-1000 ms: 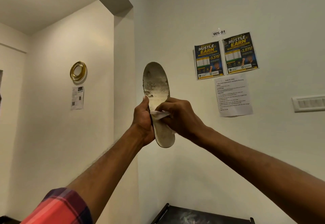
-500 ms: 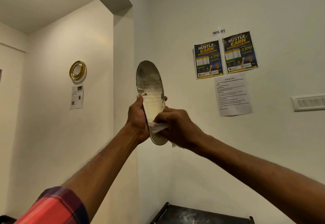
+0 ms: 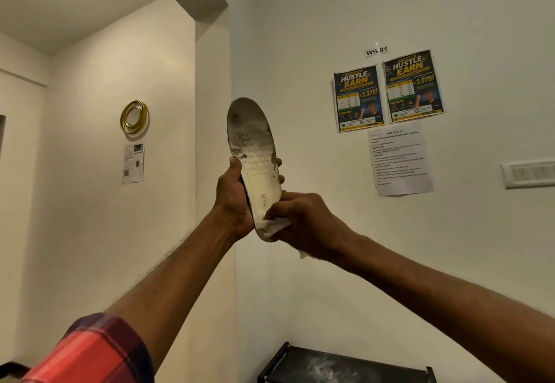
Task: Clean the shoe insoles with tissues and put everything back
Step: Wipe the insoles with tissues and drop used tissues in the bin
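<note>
insole [image 3: 255, 148] is up in the air, upright, toe end high above the fingers, heel end down in the grip. left hand [image 3: 232, 199] wraps it from behind, thumb on the near edge, fingertips [image 3: 279, 162] curling round the far edge, a firm clasp about the middle. right hand [image 3: 303, 223] is bunched on a white tissue [image 3: 274, 227], pressing it to the heel just below the left fingers. the risk here: that tissue is thin and crumpled, and a hard rub over the pitted surface could shred it and leave lint. push too hard at the heel and the insole could bend or twist out of the left clasp, dropping toward the dark rack [image 3: 345, 364] below. the look of it: pale between the two hands, grey, blotchy and flaking above the left thumb, letters printed near the heel.
</note>
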A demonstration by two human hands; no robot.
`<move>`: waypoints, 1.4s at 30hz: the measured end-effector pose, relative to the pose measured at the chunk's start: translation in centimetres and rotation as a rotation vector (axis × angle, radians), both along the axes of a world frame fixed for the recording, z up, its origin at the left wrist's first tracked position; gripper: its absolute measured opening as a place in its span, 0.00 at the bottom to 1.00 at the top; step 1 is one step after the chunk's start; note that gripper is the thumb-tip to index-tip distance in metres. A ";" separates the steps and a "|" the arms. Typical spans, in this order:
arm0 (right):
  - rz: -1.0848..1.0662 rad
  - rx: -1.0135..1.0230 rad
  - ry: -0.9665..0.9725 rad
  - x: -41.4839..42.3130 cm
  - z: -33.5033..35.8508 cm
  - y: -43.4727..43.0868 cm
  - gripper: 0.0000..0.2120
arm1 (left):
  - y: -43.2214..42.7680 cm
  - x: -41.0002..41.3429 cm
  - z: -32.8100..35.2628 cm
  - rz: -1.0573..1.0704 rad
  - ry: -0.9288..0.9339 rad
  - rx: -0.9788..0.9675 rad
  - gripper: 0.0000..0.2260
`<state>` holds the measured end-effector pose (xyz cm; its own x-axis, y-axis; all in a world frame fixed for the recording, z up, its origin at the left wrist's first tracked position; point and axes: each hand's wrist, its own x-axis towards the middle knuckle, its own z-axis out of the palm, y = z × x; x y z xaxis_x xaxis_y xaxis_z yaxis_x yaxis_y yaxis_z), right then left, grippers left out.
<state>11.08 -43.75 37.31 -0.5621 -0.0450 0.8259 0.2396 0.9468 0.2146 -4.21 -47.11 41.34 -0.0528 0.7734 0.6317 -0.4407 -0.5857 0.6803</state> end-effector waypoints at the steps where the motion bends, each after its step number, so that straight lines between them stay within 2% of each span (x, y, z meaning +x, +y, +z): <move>1: -0.010 0.023 -0.048 -0.1 -0.5 -0.1 0.09 | 0.1 0.0 0.0 0.004 0.010 -0.007 0.34; 3: -0.020 0.066 -0.133 -0.3 -1.1 -0.3 0.11 | 0.1 0.0 -0.1 0.016 0.023 -0.018 0.34; 7: -0.044 0.044 -0.043 0.6 -0.4 -0.1 0.11 | 0.0 -0.1 -0.4 0.015 0.002 -0.008 0.34; 11: -0.107 0.108 -0.195 0.6 -1.3 -0.2 0.10 | 0.1 0.0 -0.5 0.031 0.030 -0.026 0.34; 15: -0.118 0.041 -0.066 1.8 0.3 0.1 0.12 | 0.0 0.1 -0.6 0.036 0.016 -0.019 0.34; 19: -0.159 0.154 -0.225 1.5 -0.8 -0.1 0.13 | 0.0 0.4 -0.6 0.067 0.043 -0.033 0.34; 23: -0.168 0.133 -0.058 2.4 0.9 0.5 0.10 | 0.1 0.6 -0.7 0.059 0.022 -0.029 0.33; 27: -0.212 0.222 -0.139 2.1 0.7 -0.2 0.10 | 0.2 0.8 -0.7 0.057 0.025 -0.047 0.34; 31: -0.194 0.177 0.028 2.5 2.1 -0.2 0.08 | 0.2 1.1 -1.0 0.052 0.027 -0.066 0.33; 35: -0.243 0.219 -0.036 2.0 2.1 -0.1 0.09 | 0.4 1.4 -1.2 0.070 0.062 -0.090 0.33; 39: -0.232 0.154 0.151 2.4 3.3 0.2 0.08 | 0.2 1.6 -1.5 0.063 0.054 -0.102 0.30; 42: -0.280 0.221 0.041 1.7 3.0 -0.3 0.09 | 0.4 1.6 -1.6 0.072 0.073 -0.102 0.29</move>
<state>12.74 -44.05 40.36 -0.5445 -0.0743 0.8355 0.4957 0.7750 0.3920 -2.60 -46.71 39.70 -0.0677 0.8297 0.5541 -0.3472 -0.5403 0.7665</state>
